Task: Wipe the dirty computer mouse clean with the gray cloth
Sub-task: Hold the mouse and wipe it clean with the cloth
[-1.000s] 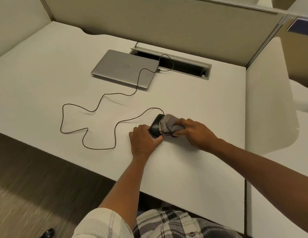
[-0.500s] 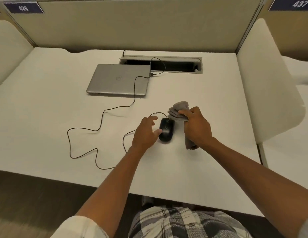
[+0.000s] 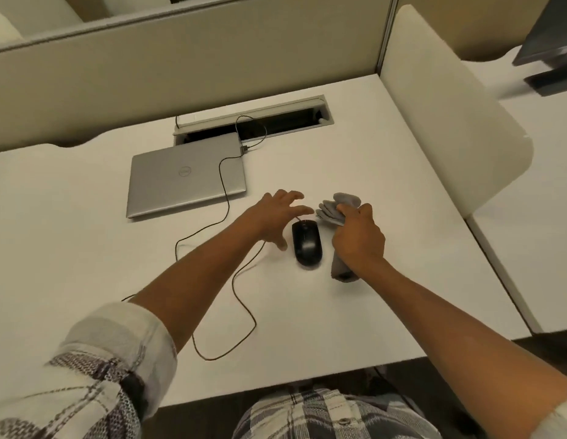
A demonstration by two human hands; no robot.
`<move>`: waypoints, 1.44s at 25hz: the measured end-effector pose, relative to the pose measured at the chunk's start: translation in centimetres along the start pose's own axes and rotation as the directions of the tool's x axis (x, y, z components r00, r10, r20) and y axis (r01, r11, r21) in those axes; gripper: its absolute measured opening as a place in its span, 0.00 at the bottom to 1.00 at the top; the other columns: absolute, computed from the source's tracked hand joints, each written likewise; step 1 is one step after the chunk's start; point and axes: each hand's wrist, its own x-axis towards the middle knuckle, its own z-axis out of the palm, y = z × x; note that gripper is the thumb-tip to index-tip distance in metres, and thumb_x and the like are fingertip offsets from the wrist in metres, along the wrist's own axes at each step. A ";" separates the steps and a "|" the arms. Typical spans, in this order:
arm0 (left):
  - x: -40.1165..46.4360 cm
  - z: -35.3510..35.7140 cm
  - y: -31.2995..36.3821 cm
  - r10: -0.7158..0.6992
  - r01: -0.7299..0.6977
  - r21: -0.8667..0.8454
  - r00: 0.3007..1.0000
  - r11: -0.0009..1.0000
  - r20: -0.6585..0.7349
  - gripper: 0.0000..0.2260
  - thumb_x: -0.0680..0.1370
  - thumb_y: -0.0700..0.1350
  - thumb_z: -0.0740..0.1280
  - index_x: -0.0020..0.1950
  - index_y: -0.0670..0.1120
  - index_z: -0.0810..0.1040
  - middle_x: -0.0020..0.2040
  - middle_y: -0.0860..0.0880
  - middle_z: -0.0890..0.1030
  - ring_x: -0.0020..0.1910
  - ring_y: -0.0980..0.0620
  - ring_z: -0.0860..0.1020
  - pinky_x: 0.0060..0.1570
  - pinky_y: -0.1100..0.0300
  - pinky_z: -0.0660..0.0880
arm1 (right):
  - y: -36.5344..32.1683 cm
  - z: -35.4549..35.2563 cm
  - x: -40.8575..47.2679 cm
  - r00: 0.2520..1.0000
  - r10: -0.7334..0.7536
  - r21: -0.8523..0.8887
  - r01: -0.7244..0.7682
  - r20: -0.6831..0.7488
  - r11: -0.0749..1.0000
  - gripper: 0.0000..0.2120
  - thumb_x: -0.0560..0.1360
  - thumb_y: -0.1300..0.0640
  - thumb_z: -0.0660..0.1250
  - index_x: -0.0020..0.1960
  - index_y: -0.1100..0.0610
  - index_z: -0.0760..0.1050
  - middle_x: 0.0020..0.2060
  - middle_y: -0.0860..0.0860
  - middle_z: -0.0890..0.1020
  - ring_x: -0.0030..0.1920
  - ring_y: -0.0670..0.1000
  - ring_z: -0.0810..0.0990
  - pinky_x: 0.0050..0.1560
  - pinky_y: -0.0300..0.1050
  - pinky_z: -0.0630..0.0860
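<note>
Since half a second earlier, left hand (image 3: 277, 217) lifted off mouse (image 3: 306, 243), fingers spread. Right hand (image 3: 359, 240) clutched gray cloth (image 3: 334, 209), just right of mouse mid-table (image 3: 355, 318), long axis toward far edge.

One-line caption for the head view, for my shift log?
Right hand grips gray cloth beside black mouse; open left hand hovers.
</note>
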 end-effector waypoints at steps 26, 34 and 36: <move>2.3 -1.5 1.3 0.399 -0.394 0.130 0.917 0.910 -0.011 0.34 0.66 0.57 0.80 0.70 0.60 0.74 0.69 0.53 0.69 0.67 0.48 0.67 0.61 0.52 0.66 | -1.2 4.7 -6.0 0.985 0.125 0.025 -0.123 -0.119 0.992 0.21 0.79 0.56 0.62 0.72 0.50 0.68 0.61 0.54 0.69 0.37 0.51 0.72 0.38 0.41 0.71; 2.3 -1.0 1.2 0.386 -0.384 0.072 0.922 0.921 -0.017 0.30 0.66 0.54 0.81 0.67 0.57 0.78 0.70 0.55 0.71 0.67 0.49 0.66 0.57 0.56 0.63 | 0.4 4.6 -7.6 0.981 -0.163 -0.089 0.154 -0.106 0.984 0.19 0.78 0.63 0.64 0.67 0.51 0.75 0.58 0.55 0.74 0.38 0.56 0.78 0.36 0.44 0.76; 2.4 -1.0 1.1 0.386 -0.384 0.075 0.922 0.920 -0.013 0.29 0.66 0.54 0.80 0.66 0.56 0.78 0.69 0.55 0.71 0.67 0.49 0.66 0.57 0.57 0.63 | 0.8 4.4 -8.0 0.960 -0.269 -0.148 0.255 -0.079 0.955 0.19 0.77 0.62 0.68 0.68 0.53 0.76 0.61 0.57 0.76 0.40 0.57 0.82 0.39 0.47 0.81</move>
